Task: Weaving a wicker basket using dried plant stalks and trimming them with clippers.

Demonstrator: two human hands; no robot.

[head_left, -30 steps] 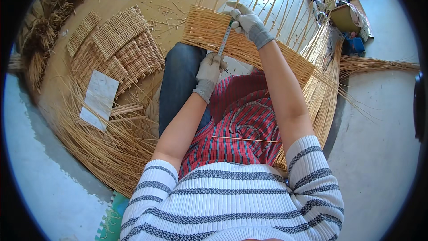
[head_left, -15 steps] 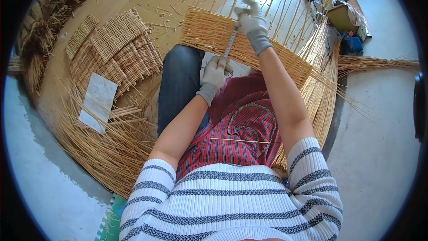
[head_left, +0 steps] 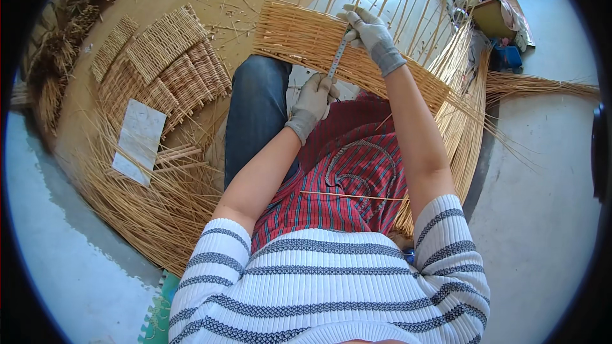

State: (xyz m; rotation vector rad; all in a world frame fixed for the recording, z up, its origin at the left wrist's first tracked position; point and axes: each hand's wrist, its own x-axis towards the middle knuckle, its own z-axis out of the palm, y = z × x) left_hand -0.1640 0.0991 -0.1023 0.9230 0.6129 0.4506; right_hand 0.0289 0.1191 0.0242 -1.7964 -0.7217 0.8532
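Observation:
A long woven wicker panel (head_left: 293, 33) lies slanted across my raised knee, its loose upright canes sticking out beyond the far edge. Across its width runs a narrow pale measuring tape (head_left: 337, 58). My left hand (head_left: 313, 102), in a grey-white work glove, is closed around the tape's lower end just below the panel's near edge; the case is mostly hidden by the fingers. At the far edge, my gloved right hand (head_left: 375, 37) is bent over the panel, thumb and fingers pinching near the tape's upper end. A red checked cloth (head_left: 344, 178) covers my lap.
To the left, finished woven pieces (head_left: 166, 44) are stacked beside a white-grey slab (head_left: 140, 140) and loose canes (head_left: 159, 216). Long cane bundles (head_left: 468, 108) lie on the right. Farther right are a blue container (head_left: 507, 57) and a cluttered box (head_left: 494, 19). Cane scraps litter the far floor.
My right hand has come down from its raised pose onto the panel's far edge by the tape. My left hand, with the tape, has shifted slightly right and up.

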